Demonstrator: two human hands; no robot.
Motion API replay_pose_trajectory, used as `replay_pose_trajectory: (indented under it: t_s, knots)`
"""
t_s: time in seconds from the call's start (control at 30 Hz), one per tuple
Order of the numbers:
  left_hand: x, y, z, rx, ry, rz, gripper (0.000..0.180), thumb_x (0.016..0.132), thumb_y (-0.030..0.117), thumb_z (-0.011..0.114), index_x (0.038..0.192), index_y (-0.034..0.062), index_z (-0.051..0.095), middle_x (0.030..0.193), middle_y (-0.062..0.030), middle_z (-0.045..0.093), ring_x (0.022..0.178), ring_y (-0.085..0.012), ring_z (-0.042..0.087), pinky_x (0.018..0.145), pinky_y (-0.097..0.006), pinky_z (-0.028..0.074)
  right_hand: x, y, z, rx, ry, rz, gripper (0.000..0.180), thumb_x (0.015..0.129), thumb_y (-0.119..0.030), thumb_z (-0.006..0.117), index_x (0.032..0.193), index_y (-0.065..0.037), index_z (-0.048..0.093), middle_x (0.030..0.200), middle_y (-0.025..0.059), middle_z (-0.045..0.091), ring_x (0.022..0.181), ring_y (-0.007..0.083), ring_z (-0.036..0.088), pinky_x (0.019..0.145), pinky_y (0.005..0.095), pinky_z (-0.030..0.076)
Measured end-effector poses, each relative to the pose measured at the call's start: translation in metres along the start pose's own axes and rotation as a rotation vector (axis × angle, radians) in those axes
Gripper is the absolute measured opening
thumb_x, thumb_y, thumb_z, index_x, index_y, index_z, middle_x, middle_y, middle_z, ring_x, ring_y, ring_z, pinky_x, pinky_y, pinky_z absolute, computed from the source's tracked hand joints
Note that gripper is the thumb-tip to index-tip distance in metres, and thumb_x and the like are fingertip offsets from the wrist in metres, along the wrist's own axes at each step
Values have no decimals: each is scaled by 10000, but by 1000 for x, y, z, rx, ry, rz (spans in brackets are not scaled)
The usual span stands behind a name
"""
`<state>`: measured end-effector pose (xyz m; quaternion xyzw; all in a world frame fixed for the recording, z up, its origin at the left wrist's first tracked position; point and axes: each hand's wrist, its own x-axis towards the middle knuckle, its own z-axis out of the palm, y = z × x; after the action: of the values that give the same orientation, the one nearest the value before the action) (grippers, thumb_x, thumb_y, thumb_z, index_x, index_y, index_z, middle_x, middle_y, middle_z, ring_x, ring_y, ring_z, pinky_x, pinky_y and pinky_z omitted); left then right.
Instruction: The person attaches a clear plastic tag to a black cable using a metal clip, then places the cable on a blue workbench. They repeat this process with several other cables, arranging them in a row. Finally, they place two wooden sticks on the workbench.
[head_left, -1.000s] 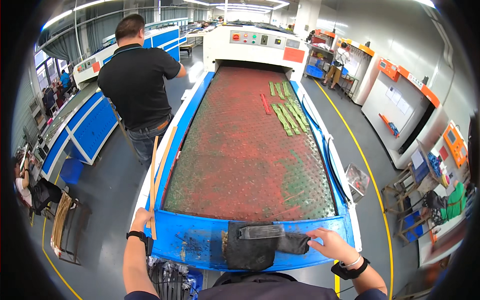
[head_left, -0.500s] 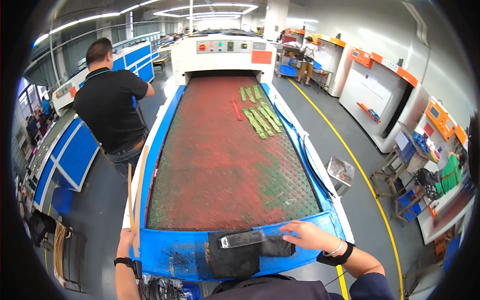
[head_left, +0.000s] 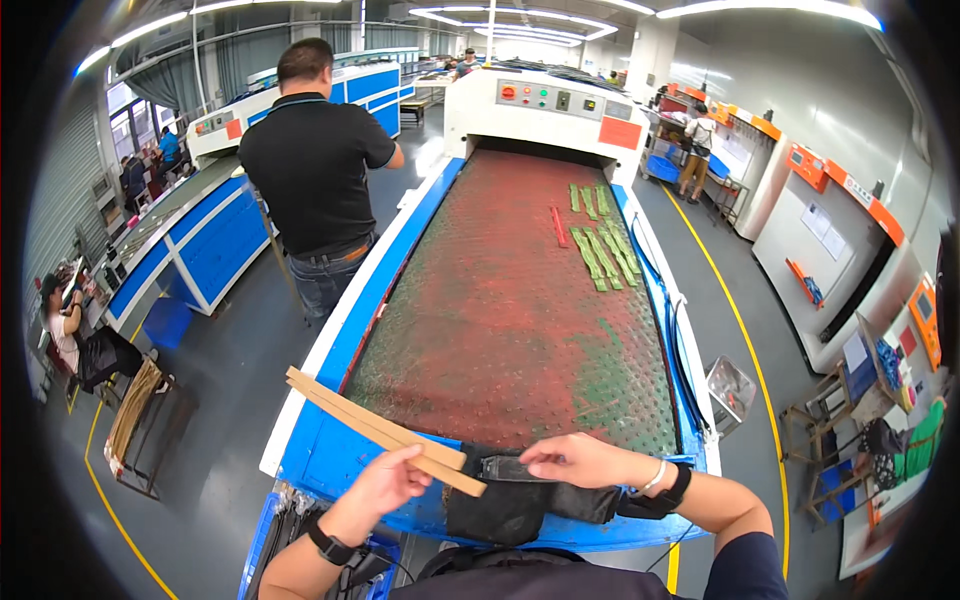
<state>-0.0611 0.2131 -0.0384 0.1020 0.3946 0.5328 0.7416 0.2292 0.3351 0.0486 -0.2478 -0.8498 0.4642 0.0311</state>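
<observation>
My left hand (head_left: 388, 484) is closed around the near part of two flat tan strips (head_left: 365, 420), cardboard or wood. They slant over the near left corner of the machine's blue end ledge (head_left: 320, 465). My right hand (head_left: 575, 462) hovers at the right end of a narrow, clear-looking flat case (head_left: 503, 468); its fingers are bent and apart, and whether they touch the case cannot be told. Under the case lies a black cloth or pad (head_left: 495, 515), with a dark bundle (head_left: 580, 502) beside it below my right hand.
Ahead runs a red and green stained conveyor belt (head_left: 500, 330) into a white machine housing (head_left: 545, 115). Several green strips (head_left: 603, 255) and a red strip (head_left: 558, 227) lie on it. A person in black (head_left: 310, 150) stands at left; a metal bin (head_left: 730, 390) stands at right.
The view has turned left. My left hand has brought the tan strips from the left edge in over the ledge, now slanting. My right hand has stayed near the case.
</observation>
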Motion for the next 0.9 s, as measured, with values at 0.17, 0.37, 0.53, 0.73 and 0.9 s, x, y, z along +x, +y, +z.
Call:
replay_pose_trajectory:
  t_s: [0.17,0.37,0.53,0.73,0.9]
  knots:
    - [-26,-15,52,185,-98,96,212,886,211,577,964,15,597,800,-99,647,629,-163,621,445,-257,451,51,-15,-3,128,-160,78,373,937,-330,496,1112,-16,595,894,71,656,800,138,625,698,303,509]
    - [-41,-10,57,796,-286,283,213,904,189,553,966,-6,615,814,-51,638,676,-125,594,562,-271,474,100,-29,-24,420,-247,186,513,942,-470,425,1077,4,567,895,71,625,744,133,601,617,273,524]
    - [-69,16,64,1140,-365,197,261,888,229,552,886,-21,627,709,-51,608,665,-111,546,612,-303,442,136,-33,-36,799,-214,132,363,971,-334,396,1127,-45,551,945,41,653,664,64,589,506,182,450]
    - [-70,15,29,1187,-165,190,314,835,253,574,771,-54,576,561,-85,508,533,-128,494,497,-329,401,144,-42,-58,1059,-160,66,285,956,-242,401,1103,-49,552,952,25,642,702,77,597,531,227,469]
    - [-76,16,28,1274,-43,146,319,859,259,562,804,-55,581,594,-112,524,548,-168,509,522,-331,409,145,-55,-65,940,-172,-58,226,946,-218,484,1079,-44,539,905,26,622,686,74,602,538,204,484]
